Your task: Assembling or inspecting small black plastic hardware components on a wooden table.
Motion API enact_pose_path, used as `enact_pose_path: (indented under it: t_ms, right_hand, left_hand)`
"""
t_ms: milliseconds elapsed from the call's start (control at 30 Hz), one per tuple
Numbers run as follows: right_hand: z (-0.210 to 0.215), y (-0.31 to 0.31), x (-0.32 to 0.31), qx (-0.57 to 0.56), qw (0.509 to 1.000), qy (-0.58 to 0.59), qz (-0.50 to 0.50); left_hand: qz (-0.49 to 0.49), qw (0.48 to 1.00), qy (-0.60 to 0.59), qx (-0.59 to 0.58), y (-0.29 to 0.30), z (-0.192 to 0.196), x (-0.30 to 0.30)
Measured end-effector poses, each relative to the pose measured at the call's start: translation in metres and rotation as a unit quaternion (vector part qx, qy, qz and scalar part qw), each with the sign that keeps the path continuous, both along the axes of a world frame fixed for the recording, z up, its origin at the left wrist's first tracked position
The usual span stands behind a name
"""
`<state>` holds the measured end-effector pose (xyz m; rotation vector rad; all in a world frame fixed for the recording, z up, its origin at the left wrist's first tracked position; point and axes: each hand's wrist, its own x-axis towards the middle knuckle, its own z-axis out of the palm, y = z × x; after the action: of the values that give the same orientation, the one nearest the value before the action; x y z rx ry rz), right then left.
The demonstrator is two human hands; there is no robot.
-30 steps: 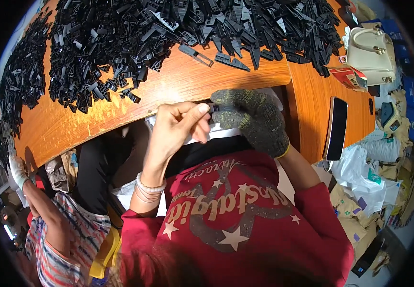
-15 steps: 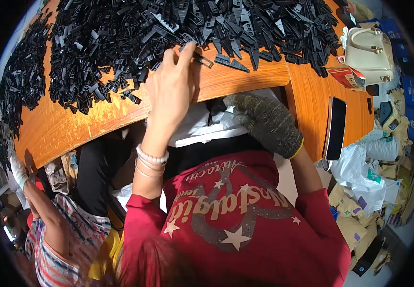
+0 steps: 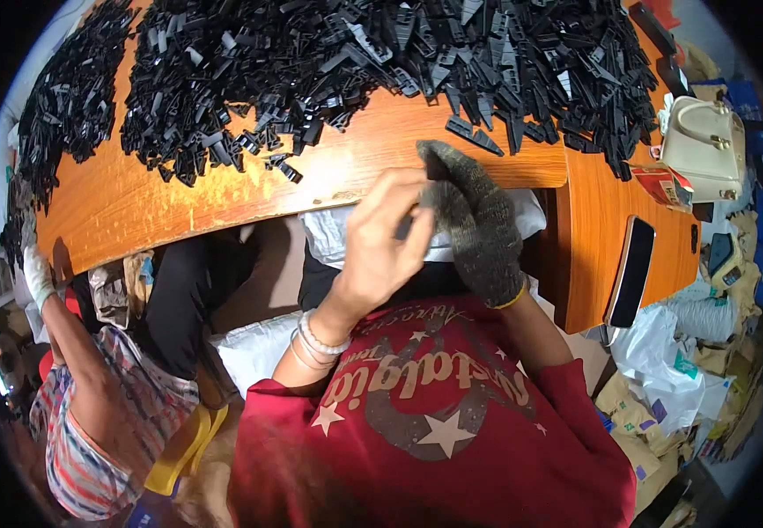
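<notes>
My bare left hand (image 3: 386,236), with a beaded bracelet at its wrist, hovers in front of the table's near edge, its fingers curled together. Close against it is my right hand (image 3: 485,231) in a dark knitted glove with a yellow cuff, its fingers bent towards the left fingertips. Whatever lies between the two hands is hidden by the fingers and slightly blurred. Beyond them a large heap of black plastic clip-like pieces (image 3: 311,66) covers the far part of the wooden table (image 3: 214,204). One long tapered black piece (image 3: 474,135) lies at the heap's near edge.
At the right are a dark-screened phone (image 3: 630,271), a cream handbag (image 3: 705,145) and a red packet (image 3: 665,185). A second black heap (image 3: 73,101) lies far left, where a co-worker's gloved hand (image 3: 38,275) reaches in. White plastic bags (image 3: 667,352) lie below right.
My left hand has drawn back from the heap's near edge towards my body and met my right hand. My gloved right hand has risen, and the view has shifted slightly.
</notes>
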<state>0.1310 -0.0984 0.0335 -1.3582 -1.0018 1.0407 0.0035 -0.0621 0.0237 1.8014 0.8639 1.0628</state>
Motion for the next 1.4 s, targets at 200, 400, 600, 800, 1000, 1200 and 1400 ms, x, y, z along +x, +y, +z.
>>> enact_pose_path:
  t_ms: [200,400,600,800,1000,1200,1400]
  right_hand:
    - [-0.011,0.002,0.009,-0.054,0.997,0.04,-0.044]
    - [-0.015,-0.001,0.022,-0.056,0.998,0.005,0.016]
    - [-0.002,0.008,0.039,0.004,0.954,-0.282,0.105]
    - [0.012,0.02,0.046,0.054,0.865,-0.475,0.152]
    - [0.027,0.035,0.047,0.034,0.817,-0.534,0.213]
    - [0.029,0.044,0.041,0.04,0.744,-0.611,0.267]
    - [0.027,0.056,0.039,0.027,0.717,-0.627,0.302]
  left_hand:
    - [0.336,0.905,0.258,0.031,0.023,-0.008,-0.065]
    - [0.236,0.897,0.372,0.038,0.033,-0.009,-0.069]
    - [0.012,0.969,0.235,0.081,0.039,-0.006,-0.031]
    - [-0.016,0.969,0.225,0.102,0.044,-0.014,-0.025]
    - [-0.021,0.967,0.221,0.123,0.045,-0.015,-0.026]
    - [-0.028,0.972,0.202,0.115,0.046,-0.019,-0.025]
    - [-0.051,0.979,0.154,0.123,0.051,-0.025,-0.026]
